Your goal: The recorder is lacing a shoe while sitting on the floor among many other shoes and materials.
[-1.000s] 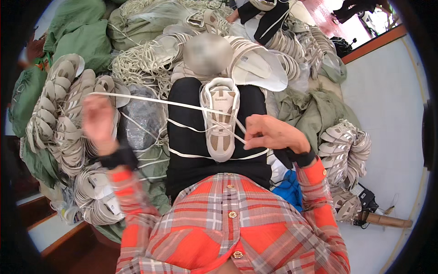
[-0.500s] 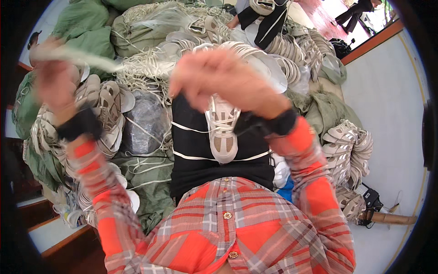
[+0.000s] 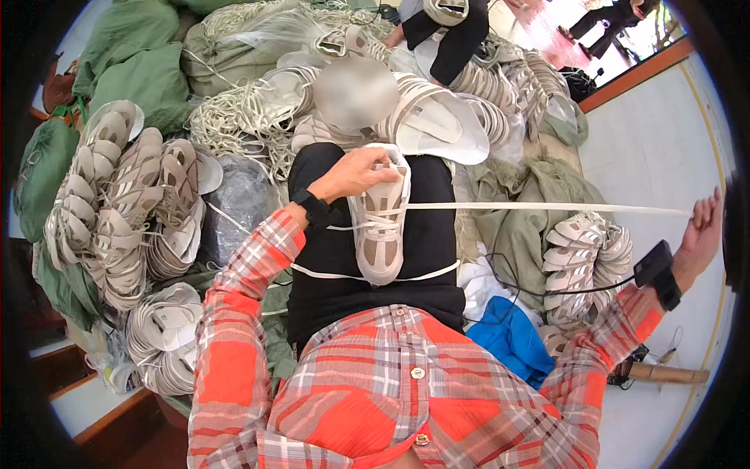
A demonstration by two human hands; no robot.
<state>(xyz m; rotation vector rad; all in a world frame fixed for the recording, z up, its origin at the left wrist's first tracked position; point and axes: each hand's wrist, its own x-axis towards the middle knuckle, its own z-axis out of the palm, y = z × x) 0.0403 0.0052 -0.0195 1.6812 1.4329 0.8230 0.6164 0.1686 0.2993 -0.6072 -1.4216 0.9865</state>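
On my black-trousered lap lies a beige and white sneaker upper (image 3: 380, 254), its toe toward me, with lace crossing its front. My left hand (image 3: 361, 173) is closed on the upper's opening edge, thumb and fingers pinching there. A flat off-white shoelace (image 3: 547, 207) runs from the upper's eyelets straight out to the right, stretched taut. At its far end my right hand (image 3: 701, 234) grips the lace near the right rim of the picture. Another off-white lace (image 3: 426, 273) lies across my thighs, just under the toe.
Rows of stacked shoe uppers (image 3: 129, 203) stand at the left; more (image 3: 578, 258) lie at the right. Beyond my knees is a tangle of laces (image 3: 242, 117). Green sacks (image 3: 141, 86) lie behind. A blue cloth (image 3: 512, 340) sits by my right hip, near a black cable (image 3: 547, 294). Another person's legs (image 3: 449, 47) show at the top.
My left hand has come from the far left onto the sneaker upper. My right hand has swung from above the upper to the far right, drawing the lace out straight.
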